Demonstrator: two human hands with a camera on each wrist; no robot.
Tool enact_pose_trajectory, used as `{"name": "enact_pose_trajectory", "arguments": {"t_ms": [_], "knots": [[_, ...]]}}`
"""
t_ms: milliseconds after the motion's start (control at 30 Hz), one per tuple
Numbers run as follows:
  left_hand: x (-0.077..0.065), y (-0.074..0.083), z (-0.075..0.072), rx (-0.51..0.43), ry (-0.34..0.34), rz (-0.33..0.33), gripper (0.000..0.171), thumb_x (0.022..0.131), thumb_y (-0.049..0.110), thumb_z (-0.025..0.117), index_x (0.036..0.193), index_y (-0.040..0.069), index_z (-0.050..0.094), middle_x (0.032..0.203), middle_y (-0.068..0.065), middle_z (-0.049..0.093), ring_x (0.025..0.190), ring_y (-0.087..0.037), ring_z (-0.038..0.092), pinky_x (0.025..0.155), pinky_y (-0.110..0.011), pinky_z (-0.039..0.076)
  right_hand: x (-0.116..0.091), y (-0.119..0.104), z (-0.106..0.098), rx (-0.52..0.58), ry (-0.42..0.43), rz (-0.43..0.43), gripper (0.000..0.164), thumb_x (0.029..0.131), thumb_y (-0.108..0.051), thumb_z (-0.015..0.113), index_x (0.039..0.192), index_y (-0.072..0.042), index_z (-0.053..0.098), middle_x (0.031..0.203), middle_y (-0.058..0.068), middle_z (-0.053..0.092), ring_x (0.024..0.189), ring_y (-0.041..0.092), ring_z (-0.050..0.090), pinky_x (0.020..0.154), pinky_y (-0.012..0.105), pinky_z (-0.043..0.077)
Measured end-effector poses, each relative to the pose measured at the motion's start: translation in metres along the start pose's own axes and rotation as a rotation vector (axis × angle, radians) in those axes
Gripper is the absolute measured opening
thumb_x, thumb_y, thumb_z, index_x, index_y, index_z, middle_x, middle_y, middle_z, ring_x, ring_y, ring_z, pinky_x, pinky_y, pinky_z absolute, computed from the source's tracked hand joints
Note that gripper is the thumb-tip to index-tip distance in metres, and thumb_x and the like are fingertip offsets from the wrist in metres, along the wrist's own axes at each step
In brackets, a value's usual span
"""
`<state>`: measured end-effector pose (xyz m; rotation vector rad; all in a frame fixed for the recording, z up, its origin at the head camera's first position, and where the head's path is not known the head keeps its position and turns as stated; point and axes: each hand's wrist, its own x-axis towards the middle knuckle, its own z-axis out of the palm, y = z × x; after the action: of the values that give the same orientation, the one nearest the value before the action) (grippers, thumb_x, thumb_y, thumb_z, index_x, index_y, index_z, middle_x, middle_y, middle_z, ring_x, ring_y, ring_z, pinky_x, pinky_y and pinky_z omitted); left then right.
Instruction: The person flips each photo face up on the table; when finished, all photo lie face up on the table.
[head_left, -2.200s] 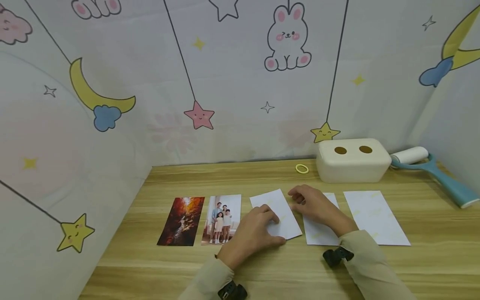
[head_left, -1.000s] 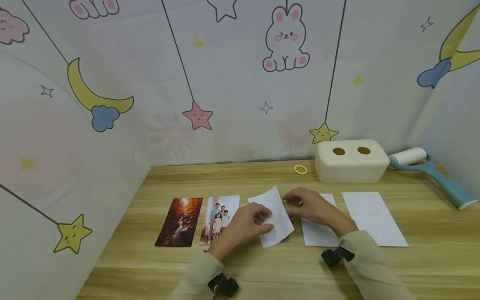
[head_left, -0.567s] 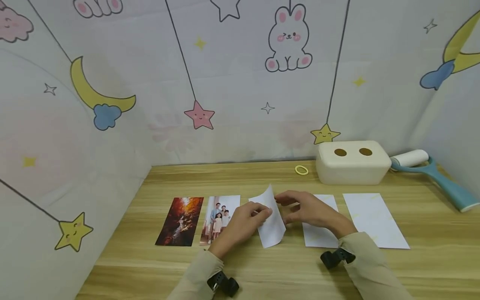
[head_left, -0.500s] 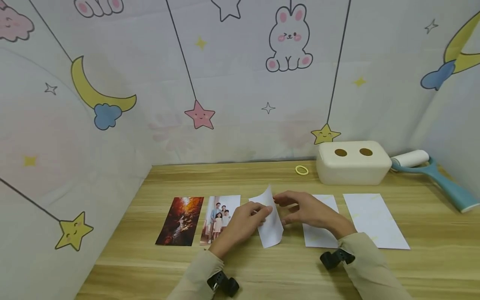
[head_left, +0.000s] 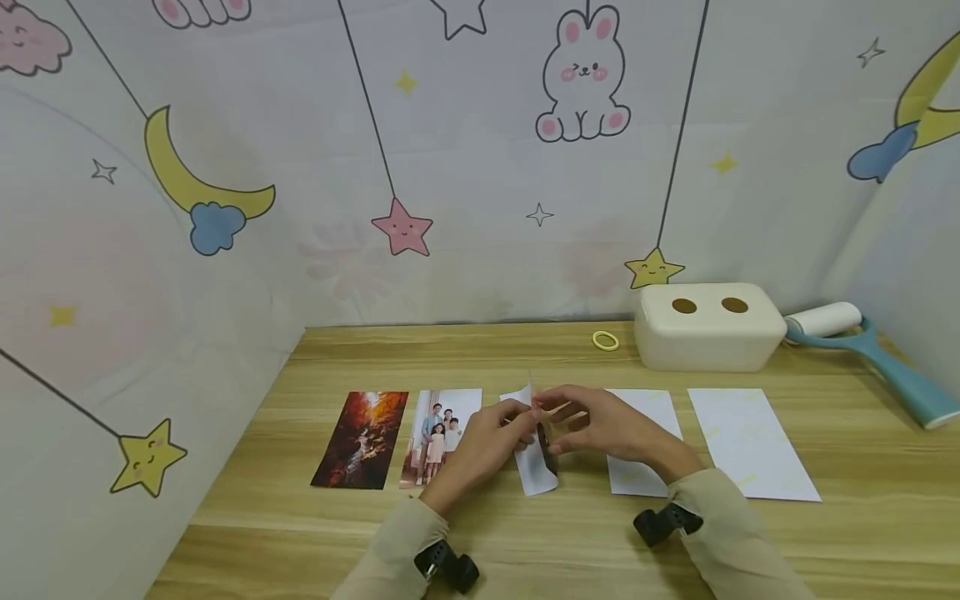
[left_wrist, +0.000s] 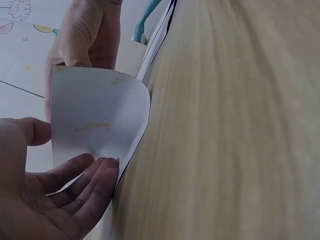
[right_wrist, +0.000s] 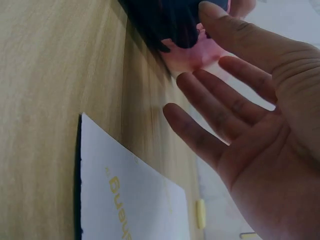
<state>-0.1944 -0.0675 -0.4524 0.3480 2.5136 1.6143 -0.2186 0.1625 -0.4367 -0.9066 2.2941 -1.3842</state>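
Observation:
A photo print [head_left: 533,473] stands bent up on its edge between my two hands, its white back with yellow lettering facing left. My left hand [head_left: 491,442] holds it: in the left wrist view the fingertips press the white back [left_wrist: 100,105] and the thumb meets its raised edge. From the right, my right hand [head_left: 611,425] touches the print. In the right wrist view the thumb lies against the dark and pink picture side [right_wrist: 182,30], and the other fingers are spread. Left of them lie a family photo [head_left: 438,437] and an autumn photo [head_left: 362,440], both face up.
Two face-down prints [head_left: 637,479] [head_left: 753,442] lie to the right on the wooden table [head_left: 570,550]. At the back are a yellow ring [head_left: 605,340], a cream box [head_left: 708,342] with two holes, and a blue-handled lint roller [head_left: 892,371]. A patterned cloth hangs behind.
The middle print, earlier flat and face down, has been lifted and bent up along its right side. The left hand has taken hold of it; the right hand has moved left to touch it.

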Motion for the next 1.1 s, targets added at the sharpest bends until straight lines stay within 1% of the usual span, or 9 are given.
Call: {"name": "enact_pose_trajectory", "arguments": {"t_ms": [100,233,367,433,567,700,800,900,1100], "knots": [[0.000,0.001,0.001,-0.042,0.022,0.013,0.032,0.103,0.027,0.059,0.115,0.002,0.074,0.088,-0.004,0.072,0.078,-0.015,0.068,0.072,-0.028,0.055,0.001,0.001,0.002,0.007,0.014,0.024,0.061,0.093,-0.015,0.085,0.147,-0.006,0.059,0.141,0.013,0.064,0.123,0.033,0.066,0.100,0.046,0.056],[0.000,0.002,0.001,-0.070,0.050,0.018,0.028,0.101,0.017,0.057,0.117,0.001,0.072,0.086,-0.002,0.069,0.076,-0.014,0.064,0.070,-0.028,0.053,0.002,0.001,0.004,0.010,0.035,0.050,0.057,0.094,-0.019,0.084,0.144,-0.007,0.061,0.135,0.012,0.068,0.119,0.031,0.068,0.096,0.046,0.057],[0.000,0.006,-0.003,-0.115,0.061,0.027,0.029,0.101,0.013,0.056,0.121,-0.002,0.070,0.090,-0.004,0.070,0.079,-0.013,0.064,0.075,-0.031,0.056,0.002,0.001,0.007,0.016,0.063,0.042,0.052,0.096,-0.021,0.082,0.141,-0.005,0.062,0.131,0.010,0.070,0.116,0.028,0.070,0.096,0.045,0.057],[-0.001,0.009,-0.007,-0.158,0.061,0.036,0.030,0.102,0.012,0.056,0.124,-0.005,0.068,0.095,-0.008,0.073,0.083,-0.014,0.067,0.079,-0.035,0.059,0.003,0.000,0.008,0.027,0.084,0.042,0.049,0.098,-0.022,0.080,0.140,-0.005,0.062,0.130,0.009,0.070,0.116,0.027,0.069,0.097,0.046,0.056],[-0.003,0.015,-0.015,-0.235,0.056,0.052,0.030,0.105,0.011,0.056,0.128,-0.006,0.066,0.105,-0.014,0.075,0.088,-0.017,0.070,0.085,-0.041,0.060,0.003,0.000,0.010,0.037,0.143,0.075,0.045,0.101,-0.027,0.076,0.139,-0.006,0.063,0.134,0.010,0.068,0.119,0.028,0.067,0.098,0.048,0.055],[-0.003,0.019,-0.021,-0.298,0.044,0.039,0.030,0.105,0.009,0.056,0.129,-0.006,0.066,0.109,-0.017,0.074,0.089,-0.017,0.070,0.085,-0.041,0.060,0.003,0.000,0.011,0.050,0.226,0.107,0.043,0.103,-0.029,0.073,0.139,-0.007,0.062,0.139,0.014,0.064,0.123,0.033,0.065,0.098,0.049,0.055],[-0.002,0.020,-0.023,-0.320,0.055,0.031,0.031,0.103,0.007,0.056,0.129,-0.008,0.065,0.109,-0.017,0.074,0.087,-0.016,0.068,0.082,-0.037,0.060,0.003,0.001,0.010,0.064,0.286,0.103,0.044,0.104,-0.027,0.072,0.141,-0.005,0.060,0.142,0.017,0.061,0.126,0.036,0.064,0.097,0.050,0.056],[-0.001,0.021,-0.025,-0.329,0.073,0.031,0.030,0.102,0.005,0.056,0.127,-0.009,0.065,0.107,-0.015,0.073,0.086,-0.016,0.067,0.079,-0.034,0.060,0.004,0.001,0.009,0.070,0.330,0.095,0.043,0.104,-0.024,0.072,0.141,-0.005,0.059,0.143,0.018,0.060,0.125,0.037,0.064,0.096,0.048,0.057],[-0.002,0.021,-0.027,-0.298,0.126,0.024,0.026,0.100,0.006,0.060,0.122,-0.007,0.067,0.103,-0.012,0.070,0.082,-0.015,0.064,0.071,-0.031,0.059,0.005,0.003,0.007,0.011,0.372,0.055,0.037,0.103,-0.015,0.071,0.138,-0.004,0.061,0.134,0.019,0.064,0.109,0.031,0.070,0.088,0.040,0.058]]}}
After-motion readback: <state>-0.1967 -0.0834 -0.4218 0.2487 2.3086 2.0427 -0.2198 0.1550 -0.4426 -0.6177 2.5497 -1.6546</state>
